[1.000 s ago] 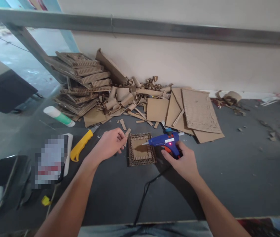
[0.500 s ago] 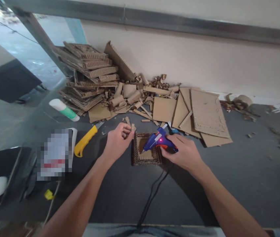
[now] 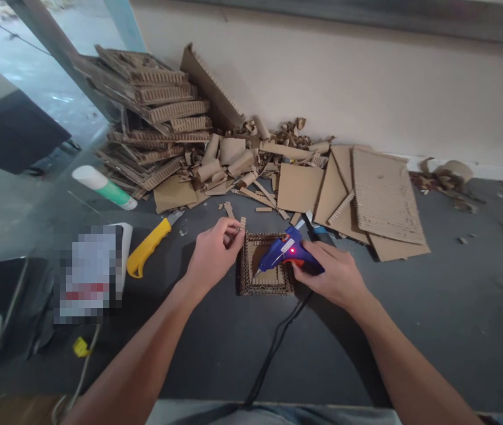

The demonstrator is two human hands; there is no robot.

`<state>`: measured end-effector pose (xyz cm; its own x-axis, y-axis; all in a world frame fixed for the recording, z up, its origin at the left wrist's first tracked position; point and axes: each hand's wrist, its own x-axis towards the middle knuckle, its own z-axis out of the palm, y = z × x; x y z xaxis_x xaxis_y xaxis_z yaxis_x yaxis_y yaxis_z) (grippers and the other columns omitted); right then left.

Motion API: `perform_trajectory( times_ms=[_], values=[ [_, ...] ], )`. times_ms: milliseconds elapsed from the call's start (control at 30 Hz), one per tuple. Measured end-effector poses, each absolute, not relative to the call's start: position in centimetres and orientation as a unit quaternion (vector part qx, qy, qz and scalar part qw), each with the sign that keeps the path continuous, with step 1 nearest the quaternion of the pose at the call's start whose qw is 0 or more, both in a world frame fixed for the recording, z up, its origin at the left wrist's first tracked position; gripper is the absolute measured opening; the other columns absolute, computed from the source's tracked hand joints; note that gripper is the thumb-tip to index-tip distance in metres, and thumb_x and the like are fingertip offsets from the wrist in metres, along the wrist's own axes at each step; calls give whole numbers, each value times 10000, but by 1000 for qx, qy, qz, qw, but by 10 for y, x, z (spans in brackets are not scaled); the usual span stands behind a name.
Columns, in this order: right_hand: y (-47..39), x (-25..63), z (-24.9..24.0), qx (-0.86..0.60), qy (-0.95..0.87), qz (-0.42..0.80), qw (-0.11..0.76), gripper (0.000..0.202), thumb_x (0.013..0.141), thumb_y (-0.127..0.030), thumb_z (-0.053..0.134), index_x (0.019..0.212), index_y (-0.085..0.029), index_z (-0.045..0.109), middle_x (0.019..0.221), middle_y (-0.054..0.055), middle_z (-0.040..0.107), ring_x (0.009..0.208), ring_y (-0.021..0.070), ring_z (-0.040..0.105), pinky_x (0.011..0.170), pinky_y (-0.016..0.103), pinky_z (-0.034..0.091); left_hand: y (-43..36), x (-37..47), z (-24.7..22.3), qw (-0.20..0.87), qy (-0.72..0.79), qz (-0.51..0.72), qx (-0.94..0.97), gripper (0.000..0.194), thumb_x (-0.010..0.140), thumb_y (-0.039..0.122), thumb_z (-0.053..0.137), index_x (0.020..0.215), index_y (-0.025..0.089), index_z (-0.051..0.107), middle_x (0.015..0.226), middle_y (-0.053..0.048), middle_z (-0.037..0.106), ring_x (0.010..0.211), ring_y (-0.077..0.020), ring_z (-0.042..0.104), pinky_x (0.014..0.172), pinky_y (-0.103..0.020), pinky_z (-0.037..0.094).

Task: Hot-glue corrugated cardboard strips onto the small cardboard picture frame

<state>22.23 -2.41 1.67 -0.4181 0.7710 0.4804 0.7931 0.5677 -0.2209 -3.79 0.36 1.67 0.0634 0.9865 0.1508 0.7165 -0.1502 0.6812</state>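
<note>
My right hand [image 3: 333, 271] is wrapped round a blue glue gun [image 3: 278, 254] whose red light is lit. Its nozzle points down to the left, into a small square cardboard frame [image 3: 245, 286] with corrugated walls lying on the dark table. Whether the tip touches the cardboard, I cannot tell. Just left of the frame's far corner, my left hand [image 3: 216, 251] pinches a small corrugated cardboard strip [image 3: 243, 224] between thumb and fingers. The strip's lower end is hidden by the fingertips.
A yellow utility knife [image 3: 147, 248] and a white-green tube [image 3: 105, 188] lie left. Behind them rises a stack of cardboard frames [image 3: 163, 94]. Scraps [image 3: 234, 156] and flat cardboard sheets [image 3: 386, 195] line the wall. A black cord [image 3: 273, 342] runs toward the front edge.
The camera view has tilted down and shifted slightly, so the background sits higher in the picture. Both hands keep their grips, with the nozzle still inside the frame.
</note>
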Motion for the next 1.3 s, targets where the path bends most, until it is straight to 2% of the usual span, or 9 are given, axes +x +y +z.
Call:
perform_trajectory(
  times_ms=[300, 667, 1300],
  values=[
    [-24, 227, 13, -453, -851, -20, 265, 239, 896, -267, 583, 1102, -184, 672, 877, 68, 746, 739, 170, 704, 620, 259, 559, 3, -38, 15, 197, 589, 289, 728, 169, 948, 289, 570, 1057, 230, 685, 883, -35, 737, 733, -145, 672, 656, -232, 510],
    [-21, 224, 18, -446, -848, -59, 279, 210, 922, -193, 544, 1094, -163, 660, 842, 67, 737, 689, 163, 700, 614, 251, 555, 4, -38, 13, 204, 584, 295, 728, 157, 945, 272, 573, 1052, 224, 677, 883, -26, 733, 739, -138, 670, 669, -236, 500],
    [-22, 223, 12, -464, -833, -147, 263, 220, 983, -214, 551, 1169, -111, 608, 900, 86, 744, 749, 160, 710, 685, 232, 550, 5, -38, 11, 187, 566, 305, 743, 146, 939, 248, 592, 1051, 208, 677, 876, -24, 731, 730, -133, 671, 656, -222, 506]
  ],
)
